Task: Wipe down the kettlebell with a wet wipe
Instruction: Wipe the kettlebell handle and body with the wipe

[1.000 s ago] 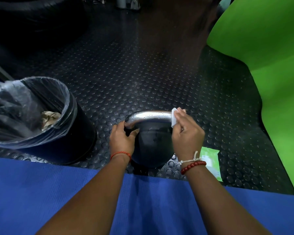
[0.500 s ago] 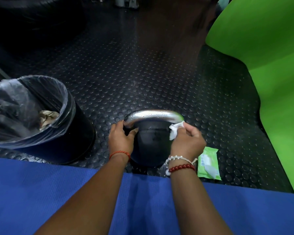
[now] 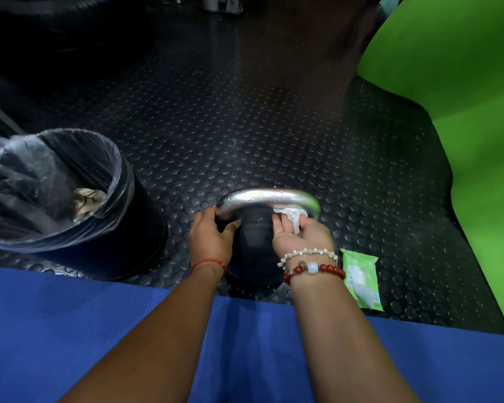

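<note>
Black and round, the kettlebell (image 3: 252,242) sits on the bumpy dark floor (image 3: 216,126), just past the edge of the blue mat (image 3: 99,330). Its shiny silver handle (image 3: 262,196) curves over the top.

The left hand (image 3: 210,237) holds the left end of the handle. Its fingers (image 3: 207,216) curl over the bar and the thumb rests on the black ball.

The right hand (image 3: 300,237) is turned palm up. Its fingers (image 3: 278,225) and thumb pinch a white wet wipe (image 3: 291,213) and press it up under the right end of the handle.

Right of the right-hand fingers, by the wrist, a green pack of wipes (image 3: 361,274) lies flat on the floor. It has a white label, but the writing is too small to read.

Far left of the left-hand fingers stands a black bin (image 3: 140,222) with a clear bag and crumpled paper (image 3: 88,199) inside.
</note>
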Motion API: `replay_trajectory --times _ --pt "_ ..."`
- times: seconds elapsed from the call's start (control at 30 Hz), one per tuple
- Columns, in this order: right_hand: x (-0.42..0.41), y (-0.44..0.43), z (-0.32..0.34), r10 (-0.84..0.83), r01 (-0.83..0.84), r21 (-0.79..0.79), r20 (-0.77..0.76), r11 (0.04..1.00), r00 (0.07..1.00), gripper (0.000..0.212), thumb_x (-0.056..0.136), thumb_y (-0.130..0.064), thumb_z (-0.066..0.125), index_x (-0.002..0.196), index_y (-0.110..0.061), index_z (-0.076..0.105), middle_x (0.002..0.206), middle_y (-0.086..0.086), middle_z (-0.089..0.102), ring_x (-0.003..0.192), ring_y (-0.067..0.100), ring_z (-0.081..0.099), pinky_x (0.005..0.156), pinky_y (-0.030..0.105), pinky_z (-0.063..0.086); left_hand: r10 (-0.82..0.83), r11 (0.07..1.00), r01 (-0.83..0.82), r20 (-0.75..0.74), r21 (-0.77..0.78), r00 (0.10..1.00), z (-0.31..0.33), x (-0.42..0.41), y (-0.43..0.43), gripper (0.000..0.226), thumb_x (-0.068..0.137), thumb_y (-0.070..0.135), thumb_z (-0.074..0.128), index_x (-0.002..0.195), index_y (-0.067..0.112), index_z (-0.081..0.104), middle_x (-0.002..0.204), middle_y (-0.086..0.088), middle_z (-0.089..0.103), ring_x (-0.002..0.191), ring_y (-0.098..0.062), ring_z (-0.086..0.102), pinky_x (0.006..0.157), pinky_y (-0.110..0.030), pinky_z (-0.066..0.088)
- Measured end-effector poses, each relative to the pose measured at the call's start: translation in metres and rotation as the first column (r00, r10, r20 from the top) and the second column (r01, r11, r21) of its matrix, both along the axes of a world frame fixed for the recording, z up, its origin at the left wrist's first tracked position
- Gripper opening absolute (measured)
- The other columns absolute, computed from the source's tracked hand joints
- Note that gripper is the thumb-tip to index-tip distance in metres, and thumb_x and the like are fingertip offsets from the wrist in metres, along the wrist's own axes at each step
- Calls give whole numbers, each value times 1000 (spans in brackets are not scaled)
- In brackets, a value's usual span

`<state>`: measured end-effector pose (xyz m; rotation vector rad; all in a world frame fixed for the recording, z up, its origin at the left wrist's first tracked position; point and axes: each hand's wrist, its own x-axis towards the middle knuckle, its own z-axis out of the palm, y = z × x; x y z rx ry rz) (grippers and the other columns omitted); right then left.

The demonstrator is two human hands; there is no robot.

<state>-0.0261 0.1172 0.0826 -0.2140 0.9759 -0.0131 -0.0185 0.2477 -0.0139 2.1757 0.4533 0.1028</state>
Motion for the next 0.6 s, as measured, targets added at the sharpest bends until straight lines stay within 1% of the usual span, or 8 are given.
replay_trajectory --times 0.13,0.3,0.37,0.43,0.5,0.53,0.57,0.6 --pt "1 -3 1 -5 5 -20 -4 1000 1000 34 99 -2 34 131 0 45 136 16 50 125 26 50 109 44 36 -3 1000 3 -13 13 1000 -1 0 0 22 80 32 72 89 21 55 98 3 50 89 -18 52 85 -34 48" --pt "-2 -2 -2 61 -62 -51 -22 997 998 32 100 -5 38 129 2 47 133 15 53 122 25 53 107 42 39 -1 1000 1 -13 13 1000 -1 1 0 23 80 33 72 90 20 56 98 4 49 93 -20 55 86 -35 49" --pt "0 -5 -1 61 -63 -85 -25 994 998 30 99 -5 38 126 1 50 132 14 54 121 23 54 106 40 39 -5 1000 5 -21 13 1000 -1 1 0 23 80 34 71 91 21 56 99 4 50 93 -21 55 87 -37 49" --pt "1 -6 0 74 -78 -128 -35 989 997 25 98 -5 40 118 0 54 123 13 58 114 22 58 104 38 43 -5 1000 5 -17 13 1000 -1 1 1 23 80 34 72 92 21 57 99 3 50 93 -21 55 87 -38 50" --pt "-4 -2 -4 87 -106 -235 -89 966 992 11 95 -5 48 98 -2 58 107 12 61 93 21 64 94 36 50 -2 1000 3 -14 9 1000 -1 1 1 24 80 34 72 92 20 58 100 3 51 93 -21 55 87 -38 49" --pt "-6 0 -6 71 -109 -324 -127 940 989 6 92 -4 54 89 -4 59 100 11 64 85 21 65 88 34 53 -3 1000 3 -14 8 1000 -2 1 1 24 80 34 72 92 20 58 100 3 51 93 -21 55 87 -38 49" --pt "-9 1 -9 30 -103 -456 -164 884 986 8 88 -2 59 82 -8 61 93 10 66 81 21 66 82 32 56 -5 1000 5 -14 5 1000 -2 1 2 24 80 34 72 93 20 58 100 3 50 93 -20 55 87 -38 49" --pt "-12 0 -12 -23 -100 -617 -188 781 982 12 84 -2 65 77 -12 62 86 8 68 78 20 67 75 28 57 -7 1000 7 -13 3 1000 -2 1 1 24 80 34 72 93 20 58 100 4 50 93 -20 54 88 -37 49"
